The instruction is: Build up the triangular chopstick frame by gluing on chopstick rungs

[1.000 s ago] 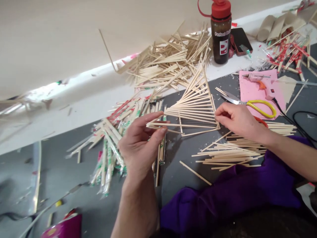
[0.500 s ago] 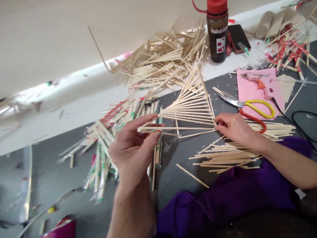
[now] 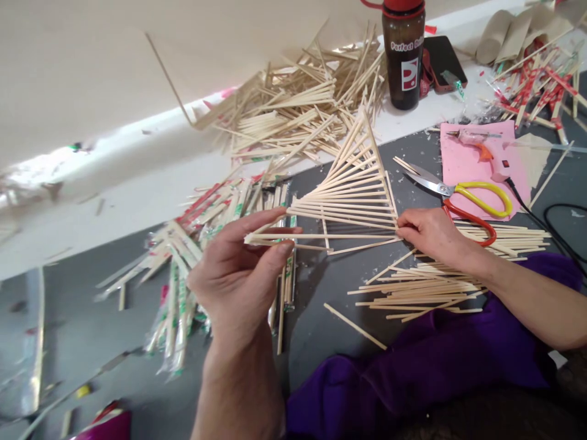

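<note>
A fan-shaped frame of thin wooden sticks (image 3: 353, 198) spans the space between my hands, its narrow tip pointing away from me. My left hand (image 3: 245, 263) grips its left corner, thumb below and fingers above. At the right corner, my right hand (image 3: 424, 235) pinches the stick ends between thumb and fingers. One long stick runs across the near side from hand to hand; whether it is fixed at the right end is hidden by my fingertips. Loose sticks (image 3: 413, 293) lie under and beside my right forearm. A single stick (image 3: 355, 326) rests nearer to me.
Scissors (image 3: 458, 189) and a pink glue gun (image 3: 493, 156) on pink paper (image 3: 468, 137) lie to the right. Behind stand a dark bottle (image 3: 403, 61) and a heap of sticks (image 3: 293, 110). Wrapped chopsticks (image 3: 178, 305) lie left. A phone (image 3: 444, 64) is beside the bottle.
Both hands keep their hold on the stick frame, which stays nearly the same. My left hand and the frame's left corner sit slightly further left; the whole view has shifted a little.
</note>
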Motion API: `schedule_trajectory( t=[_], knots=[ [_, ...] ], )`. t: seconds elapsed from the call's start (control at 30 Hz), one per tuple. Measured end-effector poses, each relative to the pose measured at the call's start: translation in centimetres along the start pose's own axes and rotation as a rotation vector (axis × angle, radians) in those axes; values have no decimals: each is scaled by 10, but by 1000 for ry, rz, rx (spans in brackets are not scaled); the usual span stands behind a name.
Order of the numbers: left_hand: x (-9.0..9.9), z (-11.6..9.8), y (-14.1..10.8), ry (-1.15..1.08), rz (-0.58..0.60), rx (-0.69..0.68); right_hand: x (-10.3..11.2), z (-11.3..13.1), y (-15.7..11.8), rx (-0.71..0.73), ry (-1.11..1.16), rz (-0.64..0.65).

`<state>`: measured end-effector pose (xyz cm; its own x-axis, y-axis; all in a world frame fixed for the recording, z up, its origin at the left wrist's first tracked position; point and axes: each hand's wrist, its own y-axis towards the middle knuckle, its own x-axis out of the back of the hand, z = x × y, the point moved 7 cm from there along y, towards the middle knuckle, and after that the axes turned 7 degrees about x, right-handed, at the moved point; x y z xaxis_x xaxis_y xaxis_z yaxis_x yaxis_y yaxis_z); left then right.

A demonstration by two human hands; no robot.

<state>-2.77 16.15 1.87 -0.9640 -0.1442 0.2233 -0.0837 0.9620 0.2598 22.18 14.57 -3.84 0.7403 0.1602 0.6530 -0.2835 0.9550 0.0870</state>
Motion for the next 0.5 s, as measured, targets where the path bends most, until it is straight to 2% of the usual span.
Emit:
schedule_trajectory(
  t=[0.5],
  knots=[
    [1, -4, 1, 6, -19, -18, 0, 5, -1, -28, -19, 54]
  ],
)
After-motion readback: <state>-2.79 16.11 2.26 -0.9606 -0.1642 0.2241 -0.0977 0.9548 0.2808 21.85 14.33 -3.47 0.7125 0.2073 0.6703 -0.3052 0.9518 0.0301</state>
